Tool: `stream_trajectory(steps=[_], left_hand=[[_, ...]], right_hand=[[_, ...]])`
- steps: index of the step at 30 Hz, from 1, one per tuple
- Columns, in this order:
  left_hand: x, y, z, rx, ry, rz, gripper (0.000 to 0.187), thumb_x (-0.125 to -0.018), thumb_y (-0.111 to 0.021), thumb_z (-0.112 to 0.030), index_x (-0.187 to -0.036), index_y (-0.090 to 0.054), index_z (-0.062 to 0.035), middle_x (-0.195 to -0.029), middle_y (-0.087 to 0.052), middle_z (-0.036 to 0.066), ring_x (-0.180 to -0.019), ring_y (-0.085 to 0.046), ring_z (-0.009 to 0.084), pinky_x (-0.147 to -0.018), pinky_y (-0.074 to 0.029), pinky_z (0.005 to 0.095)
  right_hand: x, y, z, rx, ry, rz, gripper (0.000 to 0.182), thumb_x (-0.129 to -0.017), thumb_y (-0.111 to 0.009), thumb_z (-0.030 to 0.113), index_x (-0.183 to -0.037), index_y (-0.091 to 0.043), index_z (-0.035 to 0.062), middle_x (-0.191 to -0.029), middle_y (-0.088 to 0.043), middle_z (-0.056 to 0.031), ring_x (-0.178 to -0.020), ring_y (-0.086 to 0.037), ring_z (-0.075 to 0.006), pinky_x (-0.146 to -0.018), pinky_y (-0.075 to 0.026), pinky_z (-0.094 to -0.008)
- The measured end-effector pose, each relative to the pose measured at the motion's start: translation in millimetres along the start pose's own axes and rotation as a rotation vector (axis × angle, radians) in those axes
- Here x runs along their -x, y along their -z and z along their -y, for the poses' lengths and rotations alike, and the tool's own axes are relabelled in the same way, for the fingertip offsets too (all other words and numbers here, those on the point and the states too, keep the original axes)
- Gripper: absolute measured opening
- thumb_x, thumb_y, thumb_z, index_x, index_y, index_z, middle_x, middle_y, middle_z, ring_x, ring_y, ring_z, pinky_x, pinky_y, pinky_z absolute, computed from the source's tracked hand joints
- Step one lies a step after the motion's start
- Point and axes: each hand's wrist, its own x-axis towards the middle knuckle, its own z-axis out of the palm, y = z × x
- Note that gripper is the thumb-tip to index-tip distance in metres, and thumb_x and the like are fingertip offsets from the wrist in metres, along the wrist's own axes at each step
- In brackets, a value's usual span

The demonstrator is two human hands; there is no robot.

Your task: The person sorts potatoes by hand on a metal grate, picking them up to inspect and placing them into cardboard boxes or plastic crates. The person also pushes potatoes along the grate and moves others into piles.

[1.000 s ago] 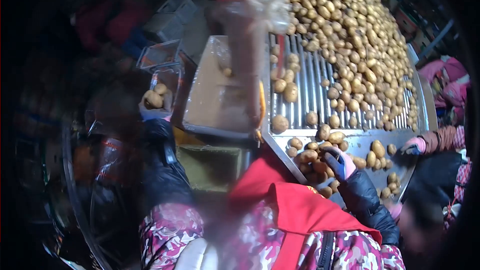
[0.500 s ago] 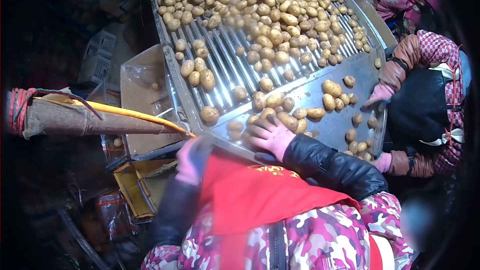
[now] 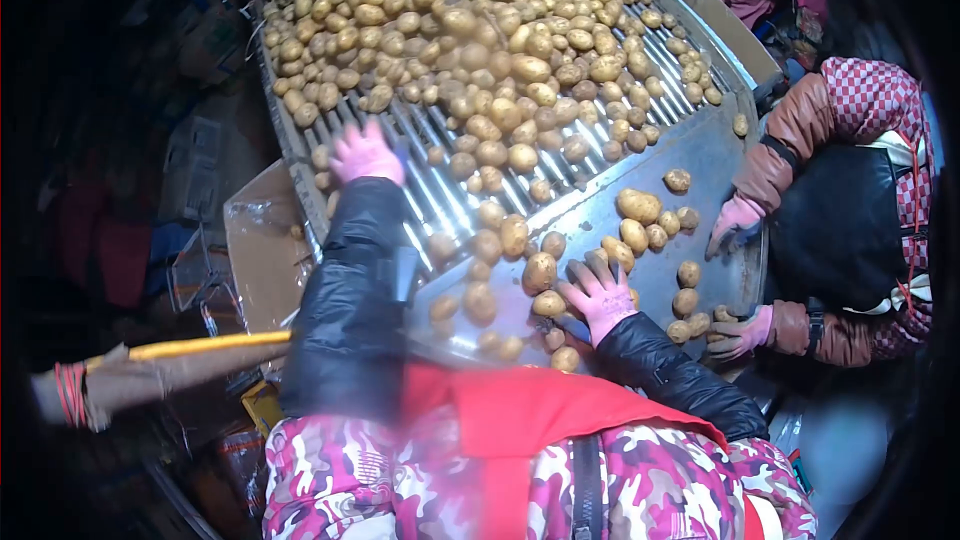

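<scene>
"Pink-gloved left hand (image 3: 368,155): state?"

"Fingers spread over the metal bars (image 3: 413,122); contact, I cannot tell."

"Right hand (image 3: 603,305)?"

"Fingers splayed among loose potatoes (image 3: 540,273) on the metal tray (image 3: 587,220); whether the palm covers one, I cannot tell."

"Further out?"

"Heaped potatoes (image 3: 530,68) cover the upper bars; a co-worker's hands (image 3: 738,218) show at the tray's right side."

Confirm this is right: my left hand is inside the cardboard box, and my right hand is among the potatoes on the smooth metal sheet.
Wrong about the left hand: in the head view it is over the metal bars, not inside the cardboard box. The right hand is indeed among the potatoes on the smooth metal sheet.
</scene>
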Motion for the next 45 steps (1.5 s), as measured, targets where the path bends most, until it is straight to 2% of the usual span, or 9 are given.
stream_trajectory(steps=[8, 18, 22, 26, 30, 32, 39, 42, 45], left_hand=[[-86, -30, 92, -0.094, 0.098, 0.362, 0.08, -0.089, -0.057, -0.078, -0.146, -0.06, -0.0226, -0.151, -0.053, 0.022, -0.141, -0.047, 0.0437, -0.118, -0.037, 0.0522], [23, 0, 41, -0.013, 0.282, 0.405, 0.071, -0.096, -0.049, -0.067, -0.141, -0.062, -0.0138, -0.139, -0.062, 0.028, -0.128, -0.061, 0.0445, -0.11, -0.047, 0.0497], [88, -22, 61, 0.34, 0.241, 0.557, 0.059, -0.096, -0.057, -0.06, -0.137, -0.065, -0.0186, -0.138, -0.056, 0.027, -0.127, -0.058, 0.0481, -0.107, -0.048, 0.0529], [131, 58, -13, 0.277, -0.214, 0.572, 0.054, -0.096, -0.062, -0.056, -0.137, -0.064, -0.0215, -0.135, -0.057, 0.026, -0.125, -0.059, 0.048, -0.107, -0.048, 0.0503], [93, 82, -59, 0.357, -0.175, 0.247, 0.054, -0.095, -0.069, -0.045, -0.138, -0.061, -0.0133, -0.136, -0.059, 0.021, -0.126, -0.059, 0.0424, -0.107, -0.048, 0.0485], [51, 38, -49, 0.433, -0.401, 0.11, 0.052, -0.094, -0.072, -0.031, -0.141, -0.058, -0.0123, -0.139, -0.057, 0.022, -0.127, -0.058, 0.0431, -0.108, -0.048, 0.0463], [29, -17, -39, 0.374, -0.289, 0.308, 0.036, -0.081, -0.081, -0.021, -0.112, -0.069, -0.0064, -0.112, -0.068, 0.019, -0.11, -0.066, 0.0365, -0.097, -0.053, 0.0435], [61, 26, -51, 0.477, -0.146, 0.394, 0.04, -0.088, -0.072, -0.026, -0.125, -0.068, -0.0118, -0.129, -0.063, 0.019, -0.119, -0.063, 0.039, -0.105, -0.05, 0.0443], [92, 29, -68, 0.347, -0.412, 0.338, 0.039, -0.093, -0.066, -0.027, -0.13, -0.066, -0.0154, -0.127, -0.065, 0.019, -0.115, -0.065, 0.0385, -0.101, -0.051, 0.048]], right_hand=[[-13, 0, -26, -0.062, -0.049, -0.088, 0.066, -0.078, -0.074, 0.05, -0.129, -0.063, 0.0094, -0.14, -0.056, -0.017, -0.134, -0.047, -0.0425, -0.11, -0.034, -0.0626], [-12, -8, -31, -0.069, -0.064, -0.139, 0.064, -0.078, -0.076, 0.051, -0.126, -0.065, 0.0104, -0.138, -0.058, -0.015, -0.135, -0.047, -0.0416, -0.111, -0.034, -0.0626], [-9, -15, -31, -0.087, -0.053, -0.194, 0.063, -0.077, -0.076, 0.05, -0.125, -0.066, 0.01, -0.134, -0.059, -0.015, -0.135, -0.047, -0.0418, -0.112, -0.034, -0.0619], [-9, -14, -32, -0.105, -0.049, -0.198, 0.062, -0.077, -0.076, 0.049, -0.123, -0.066, 0.0082, -0.132, -0.06, -0.0154, -0.134, -0.047, -0.0421, -0.112, -0.034, -0.0616], [-8, -11, -32, -0.112, -0.048, -0.217, 0.061, -0.078, -0.075, 0.048, -0.121, -0.066, 0.0064, -0.131, -0.06, -0.0157, -0.134, -0.047, -0.0425, -0.113, -0.033, -0.0619], [-9, -8, -32, -0.136, -0.049, -0.223, 0.061, -0.078, -0.075, 0.048, -0.121, -0.066, 0.0063, -0.131, -0.06, -0.0157, -0.134, -0.048, -0.0425, -0.113, -0.033, -0.0623], [-9, -14, -39, -0.091, -0.058, -0.136, 0.063, -0.081, -0.071, 0.053, -0.126, -0.064, 0.0084, -0.138, -0.058, -0.016, -0.139, -0.044, -0.041, -0.116, -0.031, -0.0627], [-12, -10, -37, -0.102, -0.053, -0.173, 0.061, -0.078, -0.072, 0.047, -0.123, -0.064, 0.008, -0.134, -0.059, -0.015, -0.136, -0.047, -0.0409, -0.114, -0.033, -0.0626], [-13, -11, -34, -0.102, -0.049, -0.212, 0.059, -0.074, -0.074, 0.042, -0.121, -0.065, 0.0076, -0.131, -0.06, -0.0137, -0.133, -0.051, -0.0406, -0.112, -0.036, -0.0625]])
